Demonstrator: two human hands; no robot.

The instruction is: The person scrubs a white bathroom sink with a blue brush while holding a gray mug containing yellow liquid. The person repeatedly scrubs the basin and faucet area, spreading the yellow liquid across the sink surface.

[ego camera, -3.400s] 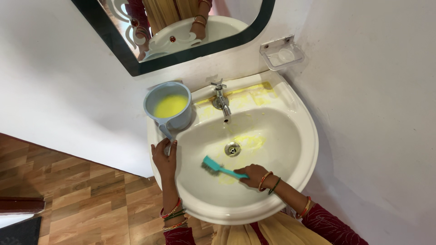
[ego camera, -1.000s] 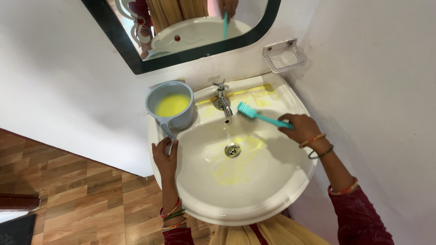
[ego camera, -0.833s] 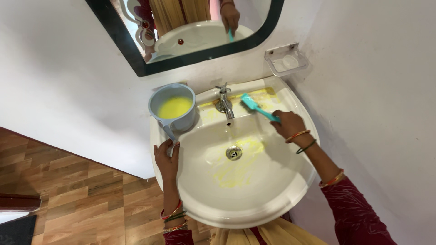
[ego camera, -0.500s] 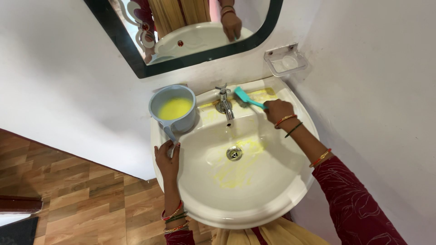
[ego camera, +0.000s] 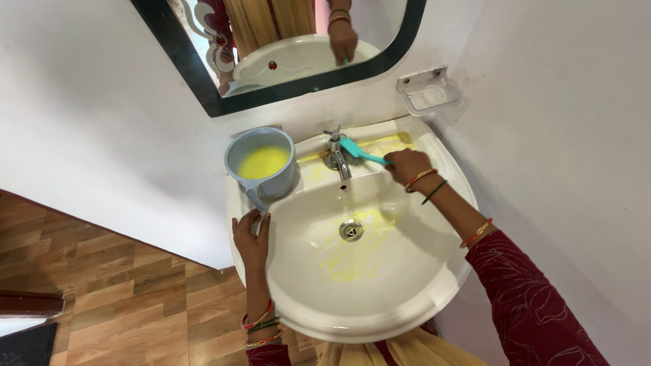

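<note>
Right hand (ego camera: 405,166) has fingers closed around the teal brush (ego camera: 359,152) handle, bristles at the tap (ego camera: 337,153) on the sink's (ego camera: 434,285) back rim. Brush looks light, stiff, probably wet-slick; hold mid-handle. Left hand (ego camera: 252,240) rests on the left rim, fingers loosely curled beside the mug (ego camera: 261,164).

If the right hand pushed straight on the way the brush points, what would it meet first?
Most likely the tap: the teal brush in the right hand already has its head at the tap's base.
</note>
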